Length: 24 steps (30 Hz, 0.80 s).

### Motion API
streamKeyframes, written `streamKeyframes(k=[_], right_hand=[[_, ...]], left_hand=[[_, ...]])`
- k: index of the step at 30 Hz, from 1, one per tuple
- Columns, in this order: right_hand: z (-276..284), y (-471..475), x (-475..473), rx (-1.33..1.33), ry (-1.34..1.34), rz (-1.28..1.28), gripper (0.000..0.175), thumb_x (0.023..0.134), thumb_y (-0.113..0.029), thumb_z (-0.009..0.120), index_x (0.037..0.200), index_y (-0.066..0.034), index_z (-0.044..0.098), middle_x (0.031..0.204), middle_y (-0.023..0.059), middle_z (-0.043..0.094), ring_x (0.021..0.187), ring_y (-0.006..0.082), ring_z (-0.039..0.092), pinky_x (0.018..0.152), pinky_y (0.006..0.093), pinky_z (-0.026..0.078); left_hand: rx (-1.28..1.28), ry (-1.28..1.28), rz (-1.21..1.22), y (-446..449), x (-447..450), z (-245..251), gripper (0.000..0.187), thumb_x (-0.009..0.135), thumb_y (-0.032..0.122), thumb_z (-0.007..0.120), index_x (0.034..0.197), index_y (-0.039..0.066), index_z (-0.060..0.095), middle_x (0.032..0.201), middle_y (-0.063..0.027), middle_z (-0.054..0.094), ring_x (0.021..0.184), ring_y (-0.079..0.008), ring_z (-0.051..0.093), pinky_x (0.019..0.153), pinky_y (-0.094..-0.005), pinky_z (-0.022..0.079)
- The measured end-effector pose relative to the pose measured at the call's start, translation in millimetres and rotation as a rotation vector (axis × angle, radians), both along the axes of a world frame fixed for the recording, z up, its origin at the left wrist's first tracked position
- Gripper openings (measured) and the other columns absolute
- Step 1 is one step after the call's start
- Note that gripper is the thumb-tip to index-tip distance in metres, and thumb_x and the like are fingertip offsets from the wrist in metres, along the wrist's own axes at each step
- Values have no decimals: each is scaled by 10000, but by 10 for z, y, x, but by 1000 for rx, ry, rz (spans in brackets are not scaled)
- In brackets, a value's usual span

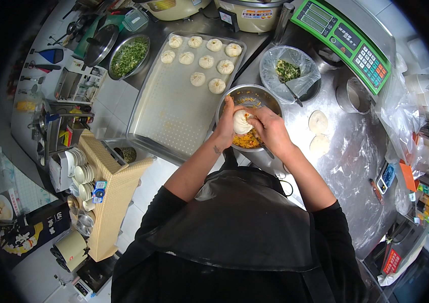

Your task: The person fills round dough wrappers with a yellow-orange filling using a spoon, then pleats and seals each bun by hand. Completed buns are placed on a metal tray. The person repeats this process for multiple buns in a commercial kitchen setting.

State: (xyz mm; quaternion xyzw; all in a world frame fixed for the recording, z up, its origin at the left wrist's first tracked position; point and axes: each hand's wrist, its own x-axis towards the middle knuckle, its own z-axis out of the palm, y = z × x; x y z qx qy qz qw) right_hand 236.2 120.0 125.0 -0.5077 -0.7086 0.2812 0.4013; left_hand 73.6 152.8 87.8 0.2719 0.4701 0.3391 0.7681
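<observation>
Both my hands hold one white dough bun (241, 122) above a steel bowl (278, 99) of orange shredded filling (245, 141). My left hand (226, 123) cups the bun from the left, thumb raised. With fingertips at the bun's pleated top, my right hand (271, 127) pinches the dough, where a little orange filling shows. A utensil handle (266, 149) sticks out of the bowl under my right hand. Left of the bowl, a perforated metal tray (169, 106) carries several pleated buns (206, 61) in its far part. Two flat dough rounds (318, 122) lie on the steel table to the right.
A plastic-lined bowl (267, 72) with green filling and a spoon stands behind the filling bowl. Beyond the tray's left side is a bowl of chopped greens (130, 57). A green scale (345, 43), a metal canister (352, 96) and a phone (386, 178) occupy the right side.
</observation>
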Motion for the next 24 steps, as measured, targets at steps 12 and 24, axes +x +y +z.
streamKeyframes(k=[12,24], right_hand=[[161,12,-3,169,-64,94,116,857,-61,707,962,-31,667,842,151,609,782,357,645,664,439,522],[216,27,50,116,-82,167,121,870,-87,706,977,-36,678,892,149,620,791,360,652,685,439,538]], left_hand=[[44,57,-57,64,-71,18,951,891,863,161,1039,63,654,932,-58,696,841,-123,687,595,-249,542],[-30,27,-106,53,-200,109,927,897,856,202,1106,65,637,926,-44,679,755,-101,638,507,-236,452]])
